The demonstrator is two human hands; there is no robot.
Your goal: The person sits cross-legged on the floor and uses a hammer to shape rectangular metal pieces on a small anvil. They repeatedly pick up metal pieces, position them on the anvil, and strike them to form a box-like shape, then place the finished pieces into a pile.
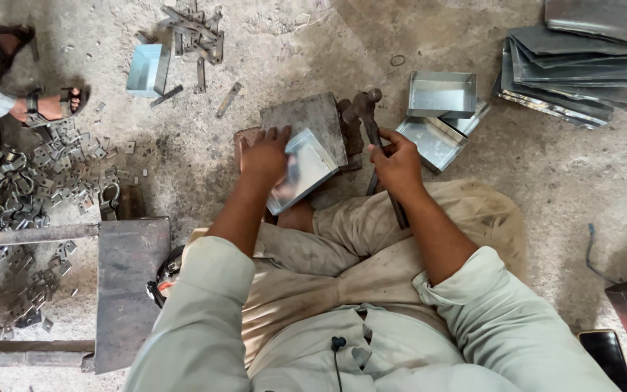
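I sit on a dusty concrete floor. My left hand (264,154) presses on a shiny sheet-metal tray piece (308,168) that leans against a dark steel block (310,120). My right hand (398,161) grips the handle of a hammer (363,106), whose head rests just right of the block. The handle runs down past my wrist over my knee.
Finished metal trays (440,93) lie right of the hammer, and a stack of flat sheets (575,69) sits at top right. A small tray (145,70) and metal strips (196,33) lie at top left. Another person's sandalled feet (45,105) and a pile of metal clamps (9,181) are at left, above a steel bench (126,276).
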